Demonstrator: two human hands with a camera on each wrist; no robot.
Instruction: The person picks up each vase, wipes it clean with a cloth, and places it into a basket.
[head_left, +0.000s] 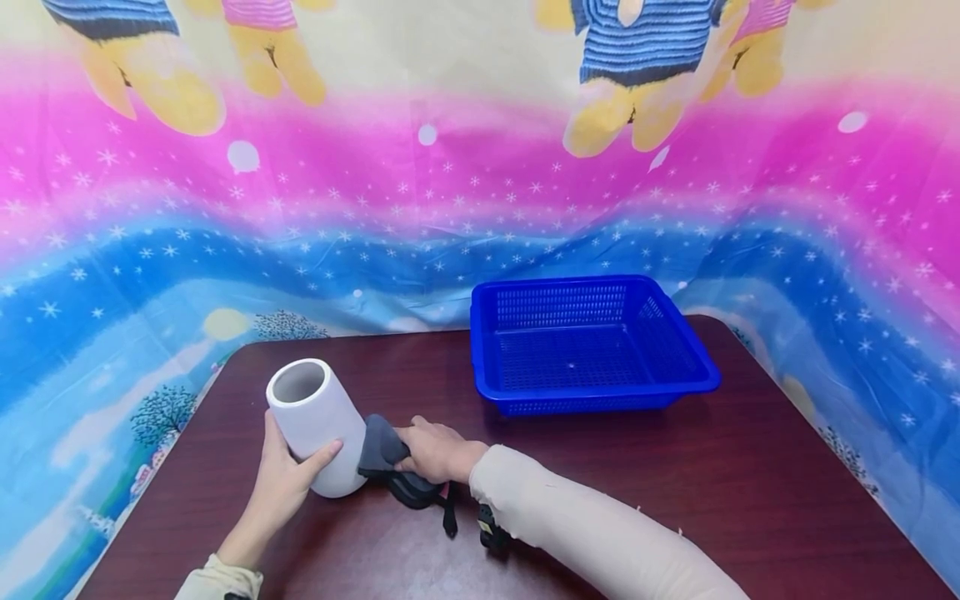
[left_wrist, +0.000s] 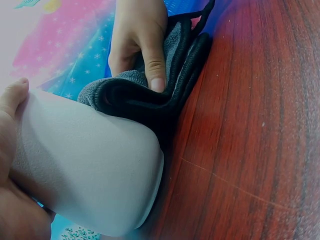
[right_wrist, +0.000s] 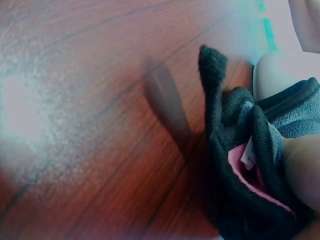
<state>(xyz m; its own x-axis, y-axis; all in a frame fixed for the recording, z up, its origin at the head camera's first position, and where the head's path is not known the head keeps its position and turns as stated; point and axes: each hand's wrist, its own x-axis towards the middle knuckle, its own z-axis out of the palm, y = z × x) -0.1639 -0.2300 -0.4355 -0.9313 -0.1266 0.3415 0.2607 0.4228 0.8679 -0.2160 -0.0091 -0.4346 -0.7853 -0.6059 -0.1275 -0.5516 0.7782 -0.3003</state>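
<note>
A white vase [head_left: 322, 425] with a round open mouth stands at the left of the table, mouth up. My left hand [head_left: 283, 475] grips its left side, thumb across the front and fingers around the back. My right hand [head_left: 437, 450] pinches a folded grey cloth [head_left: 382, 446] with black edging against the vase's right side. The left wrist view shows the right thumb on top of the folded cloth [left_wrist: 172, 65], which meets the lower wall of the vase [left_wrist: 85, 165]. In the right wrist view, a pink inner face, a white tag and a black hanging strap show on the cloth [right_wrist: 250, 185].
A blue plastic basket [head_left: 600, 392] with perforated walls sits at the back right of the dark red wooden table [head_left: 675, 483]. Behind the table hangs a printed curtain [head_left: 450, 192] with bears and snowflakes.
</note>
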